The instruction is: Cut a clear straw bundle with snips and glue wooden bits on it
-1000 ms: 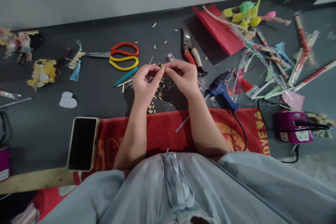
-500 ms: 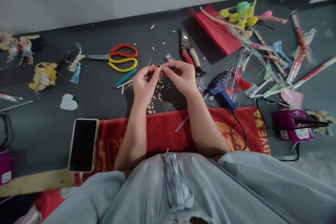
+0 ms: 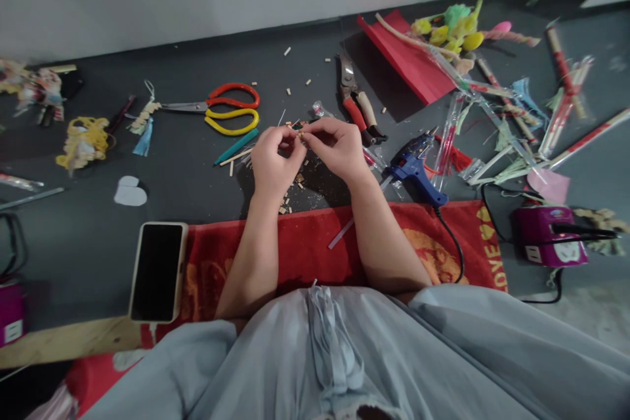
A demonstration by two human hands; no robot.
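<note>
My left hand [image 3: 276, 159] and my right hand [image 3: 337, 149] meet fingertip to fingertip over the dark table. Both are closed in a pinch on one small pale wooden piece [image 3: 301, 135], mostly covered by the fingers. Beneath and between the hands lie several cut wooden bits [image 3: 286, 205] and fine crumbs. Just left of my left hand are a teal pen-like stick [image 3: 237, 146] and scissors [image 3: 231, 108] with one red and one yellow handle. Beyond my right hand rest pliers [image 3: 359, 105] with red and white grips.
A blue glue gun [image 3: 416, 170] with a cord lies at right, near a red towel [image 3: 305, 249] along the front edge. A phone [image 3: 156, 272] sits front left. Red paper [image 3: 413, 65], wrapped sticks and tassels crowd the right; yellow yarn [image 3: 83, 143] lies left.
My two hands have come slightly closer together, and the pinched fingertips sit a little lower. The surrounding things have not moved on the table.
</note>
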